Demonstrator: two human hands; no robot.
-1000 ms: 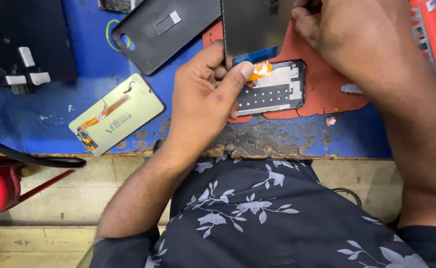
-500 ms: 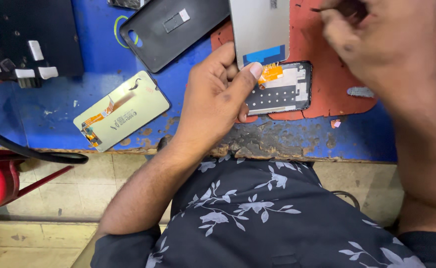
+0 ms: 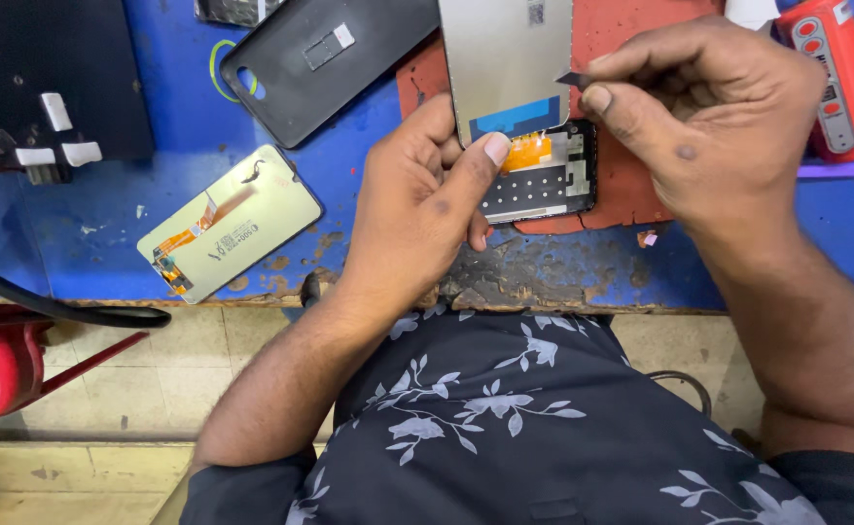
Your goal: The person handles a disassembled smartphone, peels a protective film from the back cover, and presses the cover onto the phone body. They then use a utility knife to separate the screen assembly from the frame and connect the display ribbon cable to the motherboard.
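On the worn blue tabletop [image 3: 48, 253], a loose screen panel [image 3: 231, 224] with an orange ribbon and a black back cover [image 3: 325, 63] lie as before, left of the left hand [image 3: 417, 209], whose thumb has slid onto the orange flex cable [image 3: 529, 153] at the foot of the grey display panel [image 3: 505, 58], pressing it against the open phone frame [image 3: 544, 180]. The right hand [image 3: 714, 117], lower than half a second ago, has its fingers pinched shut on a small dark tool [image 3: 575, 79] at the panel's edge, over the red mat [image 3: 641, 39]. A red bottle [image 3: 836, 83] stands at far right.
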